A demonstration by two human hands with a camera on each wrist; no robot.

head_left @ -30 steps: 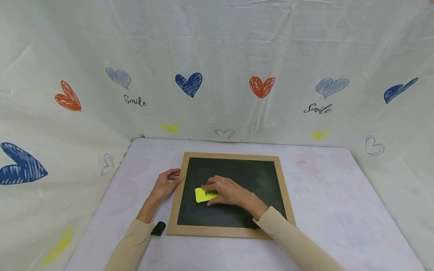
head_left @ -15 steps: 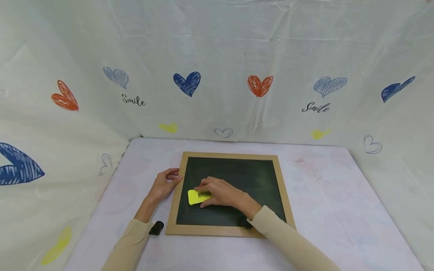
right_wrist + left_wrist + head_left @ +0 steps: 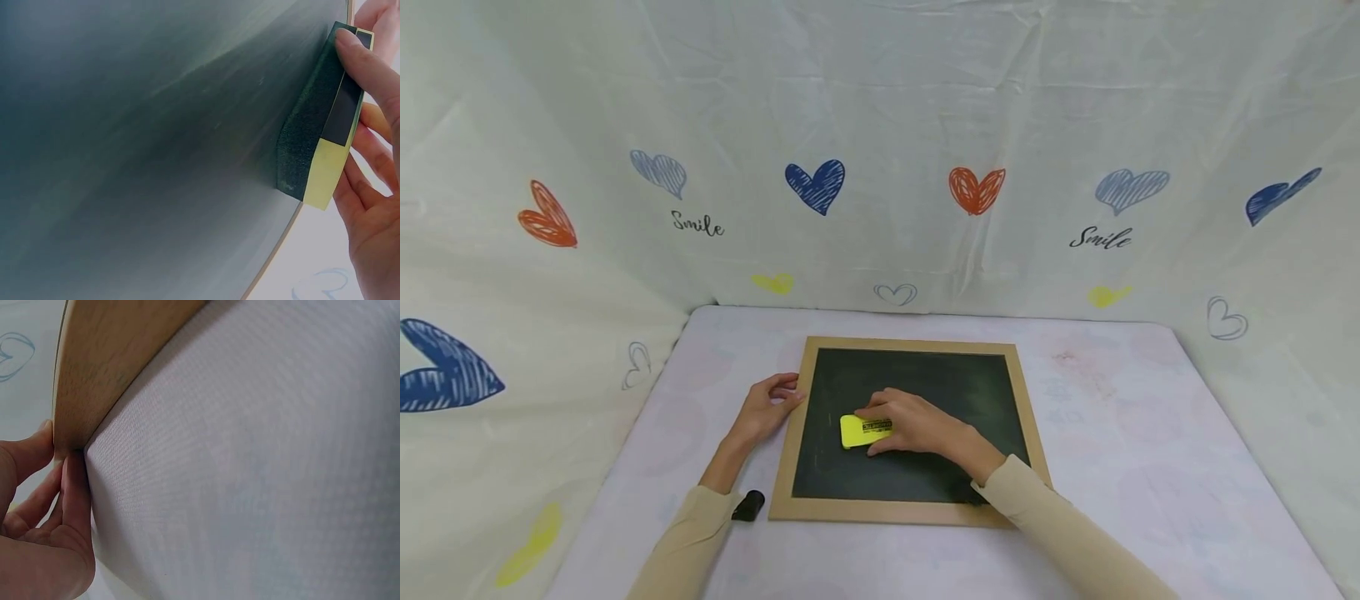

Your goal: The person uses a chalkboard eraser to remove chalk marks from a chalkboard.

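Note:
A chalkboard [image 3: 955,379] with a light wooden frame lies flat on the table. My right hand [image 3: 913,423] grips a yellow board eraser [image 3: 852,432] with a dark felt pad, thumb on one side and fingers on the other. In the right wrist view, the felt of the eraser [image 3: 324,169] sits against the dark board, where faint pale smears show. At the board's left side, my left hand [image 3: 763,412] holds the frame. Its thumb and fingertips meet the wooden edge [image 3: 103,369] in the left wrist view.
A small black object [image 3: 748,506] lies on the table [image 3: 1120,467] beside the left sleeve. Another dark thing [image 3: 970,490] shows at the board's lower edge, partly behind the right sleeve. A white curtain [image 3: 887,92] printed with hearts surrounds the table's back and sides.
The right hand slid the eraser slightly left over the board, then back to the right, a little past where it was a second ago. The left hand stays at the frame.

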